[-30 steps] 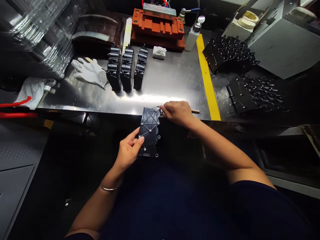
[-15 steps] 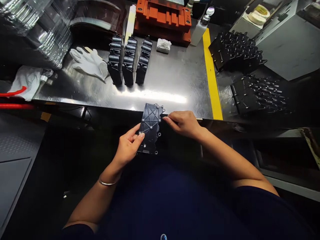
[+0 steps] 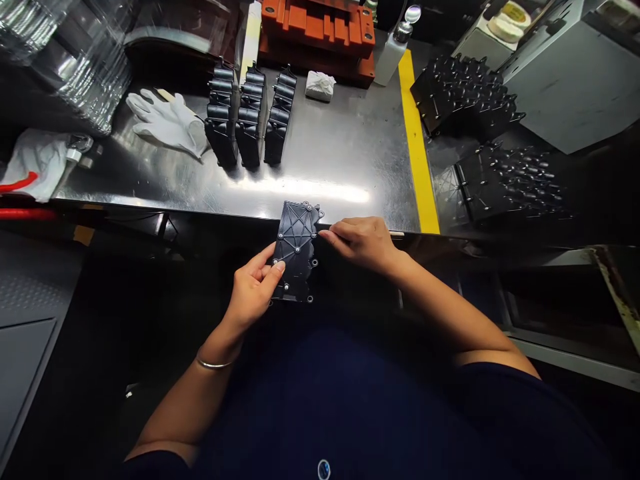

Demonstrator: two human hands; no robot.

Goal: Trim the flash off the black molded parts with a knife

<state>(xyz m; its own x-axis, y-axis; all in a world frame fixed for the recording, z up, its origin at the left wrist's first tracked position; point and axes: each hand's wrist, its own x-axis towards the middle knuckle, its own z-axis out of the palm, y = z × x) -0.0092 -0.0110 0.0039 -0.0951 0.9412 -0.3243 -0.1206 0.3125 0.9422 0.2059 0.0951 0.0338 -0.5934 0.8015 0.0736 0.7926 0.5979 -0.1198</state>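
Note:
My left hand (image 3: 253,290) grips a black ribbed plastic cover (image 3: 299,243) by its left edge, the thumb lying on its face. The cover is held up at the front edge of the bench, with small metal-ringed holes along its right side. At its upper right edge is my right hand (image 3: 361,243), fingers curled and thumb pressed in. A thin dark tip shows between those fingers and the cover; what it belongs to is hidden by the hand. A short pale strip (image 3: 397,235) appears behind the right hand, and I cannot tell whether it is held.
Three black plastic parts (image 3: 249,123) stand on the metal bench (image 3: 350,143), beside a white glove (image 3: 170,123). Behind are a white wrapped block (image 3: 320,87), an orange fixture (image 3: 320,33) and a bottle (image 3: 391,57). Right of the yellow strip (image 3: 419,147) sit stacked black parts (image 3: 465,97).
The whole view has shifted slightly, so the bench things appear a little further left and up. Both hands keep their hold and place at the cover, with little visible movement between them.

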